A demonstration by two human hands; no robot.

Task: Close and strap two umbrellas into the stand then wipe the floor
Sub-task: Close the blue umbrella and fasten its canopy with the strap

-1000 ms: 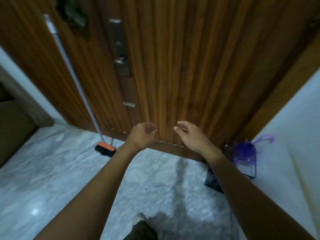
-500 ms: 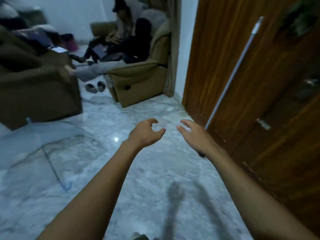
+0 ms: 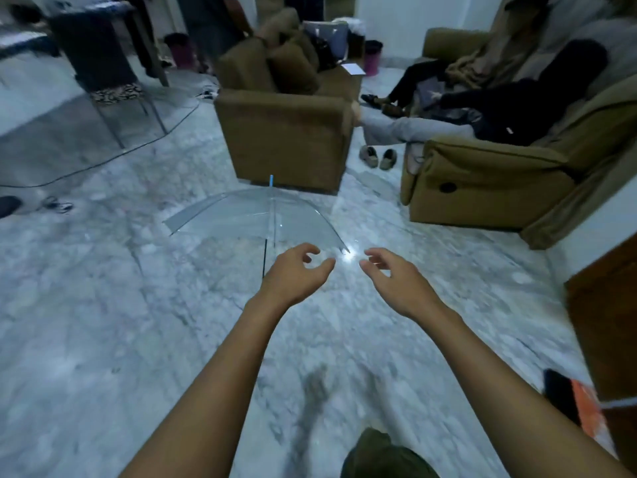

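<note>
An open transparent umbrella (image 3: 248,215) with a blue tip lies on its side on the marble floor (image 3: 103,305), in front of a brown armchair. My left hand (image 3: 296,274) reaches forward just short of its canopy, fingers loosely curled and holding nothing. My right hand (image 3: 393,277) is stretched out beside it, also loosely curled and holding nothing. The orange and black mop head (image 3: 572,401) rests on the floor at the right edge, by the wooden door. The umbrella stand and the second umbrella are out of view.
A brown armchair (image 3: 286,129) stands behind the umbrella. To the right is a recliner sofa (image 3: 489,174) where a person reclines, with a pair of shoes (image 3: 377,157) on the floor. A dark chair (image 3: 103,56) and a cable (image 3: 103,160) are at the left. The wooden door (image 3: 606,322) is at the right.
My view has swung left from the door and mop to the room. The transparent umbrella has come from the left edge to the centre, just ahead of both empty hands.
</note>
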